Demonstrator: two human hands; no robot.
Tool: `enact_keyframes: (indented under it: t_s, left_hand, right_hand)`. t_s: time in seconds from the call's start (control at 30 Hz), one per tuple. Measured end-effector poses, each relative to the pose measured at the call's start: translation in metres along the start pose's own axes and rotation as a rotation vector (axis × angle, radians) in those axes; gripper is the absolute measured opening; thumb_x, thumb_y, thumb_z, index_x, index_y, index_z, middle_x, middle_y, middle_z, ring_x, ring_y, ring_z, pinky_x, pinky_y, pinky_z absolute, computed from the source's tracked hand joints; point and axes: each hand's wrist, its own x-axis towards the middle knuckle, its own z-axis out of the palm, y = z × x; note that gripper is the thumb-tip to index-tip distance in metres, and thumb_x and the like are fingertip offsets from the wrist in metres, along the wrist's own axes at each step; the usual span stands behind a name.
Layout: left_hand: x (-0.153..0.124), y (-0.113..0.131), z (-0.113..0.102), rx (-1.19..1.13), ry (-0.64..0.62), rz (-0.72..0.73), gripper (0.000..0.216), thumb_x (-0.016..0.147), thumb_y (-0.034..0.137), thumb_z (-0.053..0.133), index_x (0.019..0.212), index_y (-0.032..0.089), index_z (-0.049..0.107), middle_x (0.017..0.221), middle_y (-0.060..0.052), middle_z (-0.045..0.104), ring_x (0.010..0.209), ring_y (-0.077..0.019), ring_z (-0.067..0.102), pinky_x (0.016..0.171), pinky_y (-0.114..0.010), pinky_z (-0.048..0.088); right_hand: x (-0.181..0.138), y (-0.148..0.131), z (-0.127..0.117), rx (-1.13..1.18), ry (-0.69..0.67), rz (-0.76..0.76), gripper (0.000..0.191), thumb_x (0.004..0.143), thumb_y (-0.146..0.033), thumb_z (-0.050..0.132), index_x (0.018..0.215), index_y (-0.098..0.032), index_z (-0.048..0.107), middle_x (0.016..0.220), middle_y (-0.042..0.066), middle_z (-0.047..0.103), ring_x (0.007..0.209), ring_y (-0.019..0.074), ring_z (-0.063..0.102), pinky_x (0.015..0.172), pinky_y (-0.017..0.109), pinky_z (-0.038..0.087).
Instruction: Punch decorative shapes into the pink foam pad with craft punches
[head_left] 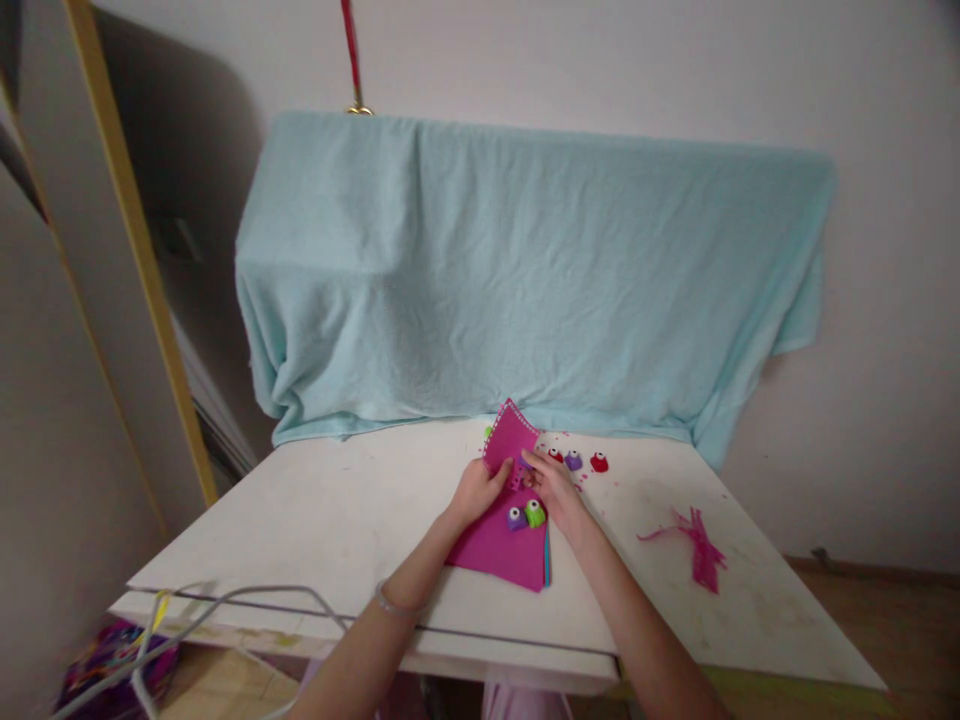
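My left hand (480, 488) pinches the side of a magenta sheet of paper (511, 436), raised at a tilt, with a row of small holes along its upper edges. My right hand (553, 482) is closed at the sheet's right side. A bit of purple by its fingertips looks like a small craft punch (525, 459), mostly covered by the fingers. Below the hands lies a stack of coloured paper (501, 556), magenta on top with blue beneath. On the stack sit a purple craft punch (516, 518) and a green craft punch (534, 514), side by side.
Beyond my right hand stand a red punch (599, 462), a purple punch (574, 460) and another red one, partly hidden, among tiny paper bits. Crumpled magenta scraps (703, 555) lie at right on the white table (337, 520). A cable (247, 592) crosses the front left edge.
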Motion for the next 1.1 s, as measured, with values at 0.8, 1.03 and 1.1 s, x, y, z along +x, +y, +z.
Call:
enact_keyframes:
  t_s: [0.8,1.03,1.1]
  left_hand:
    - [-0.0005,-0.0030,0.0008,-0.056,0.015,0.016,0.040,0.090,0.047,0.047,0.072,0.016,0.066,0.066,-0.006,0.067,0.066,-0.0197,0.061,0.065,-0.027,0.045]
    - [0.0002,-0.0031,0.0013,-0.010,0.008,0.038,0.039,0.092,0.045,0.045,0.078,0.016,0.068,0.073,-0.007,0.070,0.071,-0.0200,0.063,0.069,-0.027,0.046]
    - [0.0003,-0.0041,0.0013,0.000,0.002,0.045,0.039,0.093,0.045,0.043,0.079,0.017,0.068,0.073,-0.007,0.070,0.071,-0.0200,0.063,0.069,-0.028,0.046]
  right_hand:
    - [-0.0052,-0.0054,0.0042,-0.003,-0.003,-0.009,0.029,0.062,-0.031,0.085,0.083,-0.017,0.071,0.069,-0.003,0.063,0.049,0.0058,0.048,0.047,0.019,0.038]
    - [-0.0050,-0.0047,0.0044,-0.007,-0.007,-0.009,0.029,0.060,-0.032,0.085,0.080,-0.018,0.070,0.068,-0.003,0.065,0.049,0.0074,0.050,0.048,0.021,0.039]
    - [-0.0050,-0.0049,0.0048,-0.006,-0.005,-0.007,0.030,0.060,-0.032,0.086,0.080,-0.018,0.070,0.068,-0.002,0.065,0.050,0.0079,0.051,0.049,0.021,0.040]
